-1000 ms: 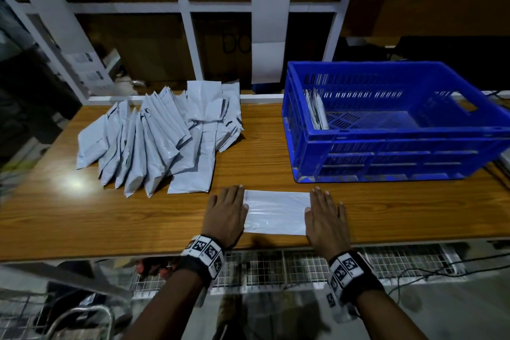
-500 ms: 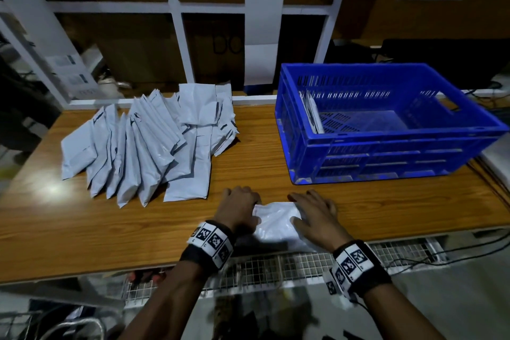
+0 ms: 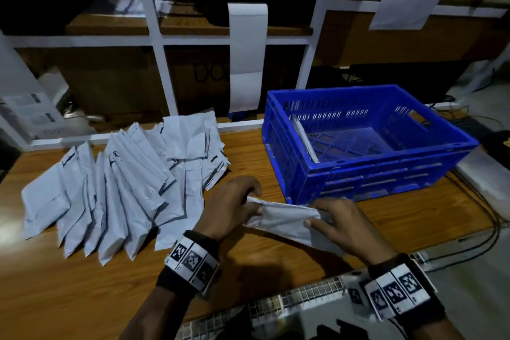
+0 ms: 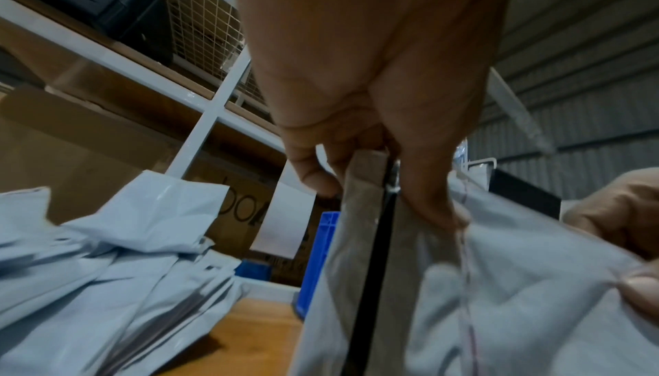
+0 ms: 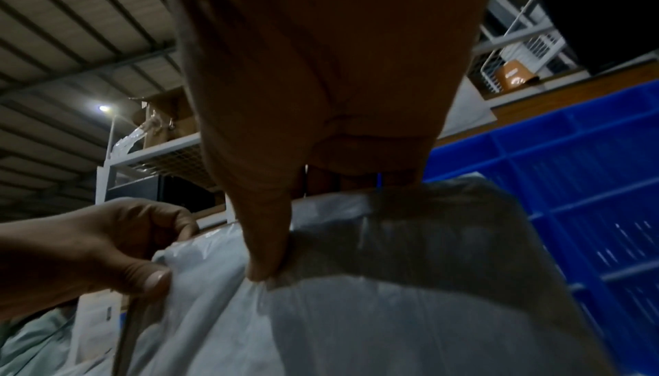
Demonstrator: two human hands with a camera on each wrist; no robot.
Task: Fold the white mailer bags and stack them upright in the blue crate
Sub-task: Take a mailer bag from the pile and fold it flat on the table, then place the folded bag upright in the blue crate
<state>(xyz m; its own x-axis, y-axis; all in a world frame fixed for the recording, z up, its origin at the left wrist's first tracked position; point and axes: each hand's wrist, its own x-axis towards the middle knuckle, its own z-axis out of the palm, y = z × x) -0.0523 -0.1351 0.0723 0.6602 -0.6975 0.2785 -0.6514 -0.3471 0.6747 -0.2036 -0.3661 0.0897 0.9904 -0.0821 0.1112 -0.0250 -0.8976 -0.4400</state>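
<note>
While both hands pinch the folded mailer bag [image 3: 287,222] at lower centre, left hand [image 3: 230,205] and right hand [image 3: 349,225] at opposite ends of its long axis, the blue crate [image 3: 367,171] sits upper right, nearer the right hand.

Dim, blurred wrist views, warped edges.

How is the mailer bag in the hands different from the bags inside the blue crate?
The held bag is off the table, pinched at its ends by the left hand and the right hand; the crate bags are touched by no hand. The held bag lies roughly level and sags; the crate bags stand on edge, leaning at the left end of the crate. Both are white.
</note>
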